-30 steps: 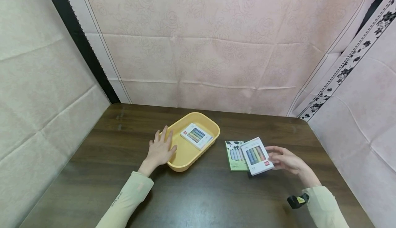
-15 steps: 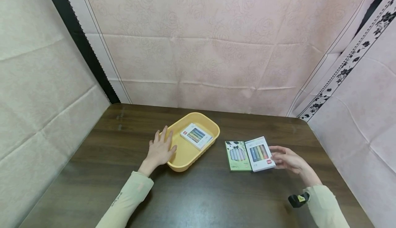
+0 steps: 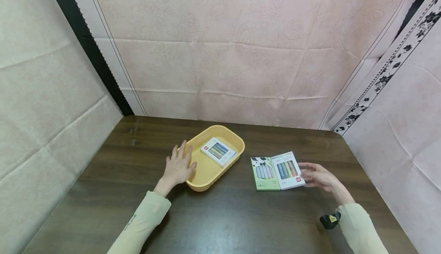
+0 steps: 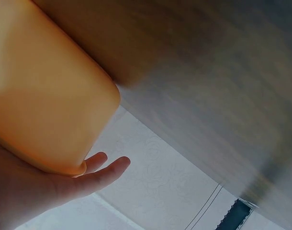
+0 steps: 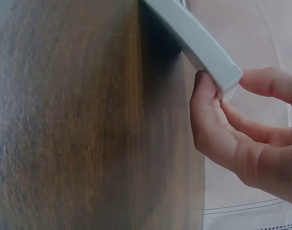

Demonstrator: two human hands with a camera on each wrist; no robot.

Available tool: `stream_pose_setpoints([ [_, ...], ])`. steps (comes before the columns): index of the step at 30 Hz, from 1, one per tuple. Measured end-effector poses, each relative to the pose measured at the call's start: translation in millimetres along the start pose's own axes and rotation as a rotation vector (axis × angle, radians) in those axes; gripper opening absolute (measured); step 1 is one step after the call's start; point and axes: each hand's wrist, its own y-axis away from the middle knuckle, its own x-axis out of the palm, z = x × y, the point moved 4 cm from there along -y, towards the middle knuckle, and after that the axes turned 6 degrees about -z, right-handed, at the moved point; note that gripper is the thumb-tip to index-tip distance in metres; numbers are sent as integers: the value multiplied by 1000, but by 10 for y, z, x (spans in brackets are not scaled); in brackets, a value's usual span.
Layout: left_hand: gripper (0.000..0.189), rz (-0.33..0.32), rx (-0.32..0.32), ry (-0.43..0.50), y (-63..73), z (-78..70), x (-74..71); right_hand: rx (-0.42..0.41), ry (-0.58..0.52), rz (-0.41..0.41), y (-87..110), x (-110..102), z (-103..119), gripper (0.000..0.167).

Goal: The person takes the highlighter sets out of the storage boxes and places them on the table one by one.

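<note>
My left hand [image 3: 178, 166] rests on the near-left rim of a yellow plastic basket [image 3: 202, 187], its fingers spread. In the left wrist view the fingers [image 4: 107, 175] lie along the outside of that rim. Inside the basket is a white box [image 3: 218, 151] printed with coloured sticks. On the right, my right hand [image 3: 318, 177] pinches the right edge of a similar white box [image 3: 288, 171]. The right wrist view shows this box [image 5: 198, 40] edge-on between thumb and fingertips. Immediately left of it lies a green box [image 3: 265, 173] with a cow-spot print and pictured sticks; the two boxes meet edge to edge.
Everything stands on a dark wooden table [image 3: 224, 223]. Pale patterned cloth [image 3: 224, 54] hangs behind the far edge and along both sides. A black device [image 3: 330, 220] is strapped at the right wrist.
The white box in my right hand has shifted right and turned, from overlapping the green box to lying beside it, then slid slightly back left. The left hand and basket stay put.
</note>
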Motion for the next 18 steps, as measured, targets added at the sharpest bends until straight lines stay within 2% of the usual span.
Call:
stream_pose_setpoints([
  [9,62,-3,4,43,-1,10,5,16,117,-81,-29,22,-6,56],
  [11,65,-28,23,33,-37,88,128,24,126,-94,-25,27,-7,54],
  [14,65,-27,27,37,-29,91,130,14,155,-89,-18,38,3,54],
  [16,65,-28,22,41,-25,84,120,24,162,-100,-20,39,2,53],
  [18,62,-3,1,59,11,6,-5,27,171,-99,-24,39,4,53],
])
